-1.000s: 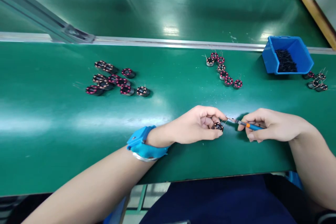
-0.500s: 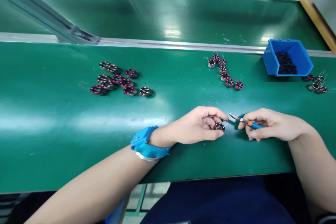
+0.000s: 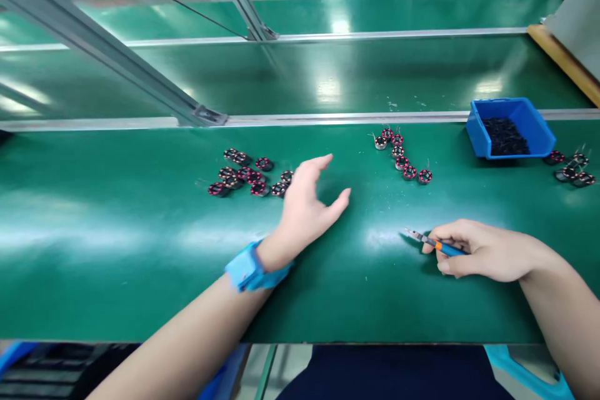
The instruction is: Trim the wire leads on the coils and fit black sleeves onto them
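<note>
My left hand (image 3: 307, 203), with a blue band on its wrist, is over the table beside the left group of small motor stators (image 3: 253, 177). Its thumb and fingers are spread, with nothing seen in them. Two stators (image 3: 280, 189) lie close against its back edge, partly covered by it. My right hand (image 3: 485, 251) is closed around small cutting pliers (image 3: 450, 249) with blue and orange handles, their tips pointing left just above the table. Farther back, a crooked row of stators (image 3: 402, 163) with thin wires sticking up stands between the two hands.
A blue bin (image 3: 480, 131) holding many short black pieces stands at the back right. More wired stators (image 3: 565, 173) sit to its right. A metal rail (image 3: 347, 119) runs along the back of the green table (image 3: 140, 275), with a slanted metal post (image 3: 140, 69) at left.
My left hand has moved left and let go of the stator it held; one more stator lies at the left group. My right hand keeps the pliers. The view has tilted up.
</note>
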Tool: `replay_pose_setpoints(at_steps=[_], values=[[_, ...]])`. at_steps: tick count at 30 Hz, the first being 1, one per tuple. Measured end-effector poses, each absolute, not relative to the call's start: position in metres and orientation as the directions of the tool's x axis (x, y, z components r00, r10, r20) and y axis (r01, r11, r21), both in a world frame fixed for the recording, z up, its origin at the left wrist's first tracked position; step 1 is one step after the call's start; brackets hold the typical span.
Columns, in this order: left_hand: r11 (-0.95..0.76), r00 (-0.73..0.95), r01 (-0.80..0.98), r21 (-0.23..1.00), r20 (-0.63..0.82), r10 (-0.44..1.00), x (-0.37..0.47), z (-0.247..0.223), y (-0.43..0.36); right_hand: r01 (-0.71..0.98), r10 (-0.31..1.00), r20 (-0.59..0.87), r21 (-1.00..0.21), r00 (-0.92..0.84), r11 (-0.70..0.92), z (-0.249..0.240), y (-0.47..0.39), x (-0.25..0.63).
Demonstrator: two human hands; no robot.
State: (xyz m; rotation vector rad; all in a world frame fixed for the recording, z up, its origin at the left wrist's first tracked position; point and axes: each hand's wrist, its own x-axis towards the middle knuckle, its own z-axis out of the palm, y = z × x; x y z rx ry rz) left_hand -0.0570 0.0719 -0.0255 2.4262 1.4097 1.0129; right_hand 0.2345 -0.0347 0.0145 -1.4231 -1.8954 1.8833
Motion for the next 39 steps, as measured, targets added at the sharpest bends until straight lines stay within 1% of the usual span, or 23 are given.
replay_pose_setpoints(at_steps=[2,4,7,9,11,13,14,16,18,19,21,24,27,30,32,34,36,37,39], values=[[-0.496,0.322,0.644,0.582,0.382,0.866,-0.028,-0.034,0.094,0.506,0.646,-0.518,-0.832,-0.560,-0.229,0.014,-0.034,0.234],[-0.413,0.265,0.596,0.689,0.317,0.911,0.003,-0.043,0.122,0.500,0.649,-0.516,-0.834,-0.560,-0.232,0.014,-0.034,0.233],[-0.375,0.233,0.558,0.740,0.294,0.927,0.034,-0.051,0.160,0.488,0.661,-0.509,-0.839,-0.552,-0.238,0.014,-0.034,0.233],[-0.394,0.251,0.528,0.752,0.304,0.919,0.041,-0.051,0.173,0.463,0.656,-0.513,-0.844,-0.554,-0.269,0.013,-0.034,0.233],[-0.412,0.274,0.500,0.762,0.312,0.910,0.039,-0.047,0.168,0.420,0.662,-0.507,-0.855,-0.551,-0.305,0.012,-0.034,0.232],[-0.437,0.309,0.468,0.768,0.321,0.895,0.031,-0.041,0.144,0.347,0.720,-0.477,-0.875,-0.505,-0.336,0.009,-0.032,0.228],[-0.454,0.336,0.446,0.772,0.326,0.884,0.026,-0.039,0.126,0.297,0.773,-0.448,-0.891,-0.449,-0.344,0.007,-0.031,0.225],[-0.567,0.455,0.332,0.754,0.398,0.796,0.016,-0.034,0.084,0.197,0.883,-0.372,-0.925,-0.287,-0.326,0.003,-0.030,0.217],[-0.633,0.558,0.235,0.737,0.431,0.709,0.008,-0.029,0.045,0.118,0.940,-0.293,-0.954,-0.173,-0.276,0.000,-0.029,0.209],[-0.650,0.592,0.194,0.735,0.441,0.674,0.006,-0.027,0.030,0.096,0.951,-0.264,-0.963,-0.159,-0.251,-0.002,-0.028,0.205],[-0.693,0.663,0.136,0.708,0.454,0.595,0.004,-0.023,0.012,0.081,0.956,-0.226,-0.973,-0.189,-0.215,-0.002,-0.029,0.201],[-0.733,0.720,0.115,0.671,0.452,0.527,0.006,-0.017,0.010,0.087,0.954,-0.225,-0.974,-0.197,-0.211,-0.001,-0.030,0.198],[-0.720,0.713,0.163,0.675,0.424,0.559,0.009,-0.009,0.017,0.064,0.953,-0.264,-0.964,-0.149,-0.258,0.000,-0.030,0.195],[-0.684,0.713,0.227,0.693,0.360,0.601,0.009,-0.003,0.018,0.036,0.949,-0.291,-0.957,-0.121,-0.289,-0.002,-0.029,0.193],[-0.644,0.762,0.212,0.735,0.288,0.580,0.005,0.001,0.018,-0.001,0.943,-0.316,-0.948,-0.106,-0.318,-0.003,-0.028,0.193],[-0.556,0.804,0.151,0.817,0.226,0.550,-0.002,0.004,0.022,-0.041,0.935,-0.345,-0.936,-0.081,-0.349,-0.004,-0.027,0.193],[-0.454,0.760,0.095,0.886,0.230,0.608,-0.007,0.006,0.028,-0.070,0.927,-0.370,-0.925,-0.060,-0.374,-0.004,-0.026,0.194],[-0.434,0.712,0.084,0.897,0.250,0.656,-0.008,0.007,0.031,-0.079,0.924,-0.380,-0.920,-0.054,-0.383,-0.004,-0.026,0.193],[-0.465,0.647,0.123,0.877,0.284,0.707,-0.006,0.006,0.034,-0.088,0.915,-0.399,-0.911,-0.059,-0.403,-0.003,-0.025,0.192]])
